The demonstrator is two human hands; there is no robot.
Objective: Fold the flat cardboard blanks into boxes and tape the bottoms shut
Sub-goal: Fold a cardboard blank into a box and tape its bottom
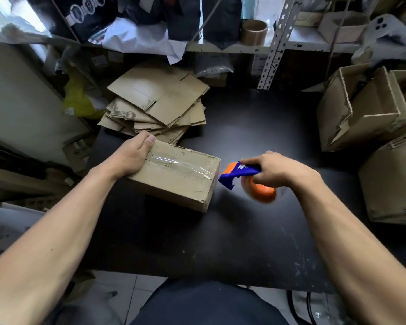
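Box centre frame, seam taped; left hand grips its far end. Right hand clenches dispenser. Risk: tape end lifting if unpressed.

A taped brown box lies tilted on the table near stacked flat blanks.

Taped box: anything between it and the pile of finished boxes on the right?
Only the right hand with the tape dispenser, just off the taped box's right end. Past it the black table lies bare up to the finished boxes. The left hand grips the box's far-left corner.
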